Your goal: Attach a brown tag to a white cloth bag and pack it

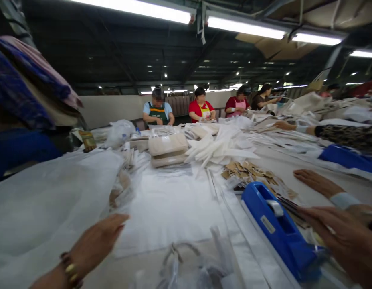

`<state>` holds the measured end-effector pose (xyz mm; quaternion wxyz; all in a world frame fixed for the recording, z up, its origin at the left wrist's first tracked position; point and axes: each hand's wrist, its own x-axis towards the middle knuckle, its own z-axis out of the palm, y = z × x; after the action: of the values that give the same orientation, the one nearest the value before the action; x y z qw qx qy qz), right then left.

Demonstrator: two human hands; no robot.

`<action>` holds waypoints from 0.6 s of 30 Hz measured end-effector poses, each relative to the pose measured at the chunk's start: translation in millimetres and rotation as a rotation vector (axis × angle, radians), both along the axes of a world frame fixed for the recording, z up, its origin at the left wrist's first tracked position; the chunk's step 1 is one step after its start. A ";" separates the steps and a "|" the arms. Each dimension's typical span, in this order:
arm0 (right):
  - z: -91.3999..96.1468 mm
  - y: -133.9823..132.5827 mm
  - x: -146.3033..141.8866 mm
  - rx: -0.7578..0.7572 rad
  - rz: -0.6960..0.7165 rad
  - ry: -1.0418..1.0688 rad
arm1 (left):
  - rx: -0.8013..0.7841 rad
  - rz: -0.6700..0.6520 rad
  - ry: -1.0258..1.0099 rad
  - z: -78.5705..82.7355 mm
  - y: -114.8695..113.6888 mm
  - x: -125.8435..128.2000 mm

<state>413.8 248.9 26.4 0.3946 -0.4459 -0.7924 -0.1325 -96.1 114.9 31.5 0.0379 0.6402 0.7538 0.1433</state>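
My left hand (97, 241), with a bracelet on its wrist, is over the left edge of a flat white plastic bag (174, 200). Its fingers point right, loosely stretched, and I see nothing gripped in them. At the lower right, my right hand (342, 241) is blurred, its fingers extended leftward beside a blue tape dispenser (273, 228). The fingertips are near some thin dark strips (290, 204); whether they touch is unclear. Directly in front of me lies a clear plastic-wrapped item with beige cord handles (181, 251). Small brown tags (249, 172) are heaped behind the dispenser.
Another person's hand (318, 182) with a pale cuff rests at the right, below a patterned sleeve (348, 136). Folded beige bags (168, 148) and white strips (216, 146) lie ahead. Plastic sheeting (53, 200) covers the left. Several people work across the table.
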 end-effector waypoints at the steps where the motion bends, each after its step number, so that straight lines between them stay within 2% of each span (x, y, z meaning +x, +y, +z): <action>1: 9.3 -1.1 -30.3 -0.006 0.106 -0.012 | -0.057 -0.063 -0.004 -7.4 2.5 8.9; 3: 14.8 1.1 -92.7 -0.103 0.238 -0.095 | -0.181 -0.170 0.009 -27.1 14.1 27.1; 5: 3.6 11.4 -147.2 -0.258 0.382 -0.257 | -0.254 -0.215 0.065 -48.6 24.5 37.7; 6: -6.0 18.0 -169.3 -0.347 0.502 -0.347 | -0.257 -0.231 0.097 -58.5 27.3 39.0; 8: -27.2 28.5 -201.8 -0.467 0.717 -0.491 | -0.216 -0.257 0.155 -74.5 27.8 35.6; 10: -44.5 31.1 -220.9 -0.520 0.835 -0.592 | -0.153 -0.273 0.207 -83.9 24.7 30.4; 12: -53.8 27.0 -230.9 -0.611 0.857 -0.591 | -0.128 -0.263 0.235 -86.3 22.8 28.6; 14: -55.9 21.9 -235.8 -0.748 0.824 -0.503 | -0.153 -0.227 0.199 -82.4 24.6 31.0; 18: -54.2 24.4 -242.7 -0.933 0.642 -0.315 | -0.246 -0.164 0.070 -64.0 37.8 39.1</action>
<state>171.1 273.3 -27.8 0.0548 -0.2853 -0.9113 0.2917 -57.0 152.7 -32.5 0.1015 0.6947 0.7117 0.0238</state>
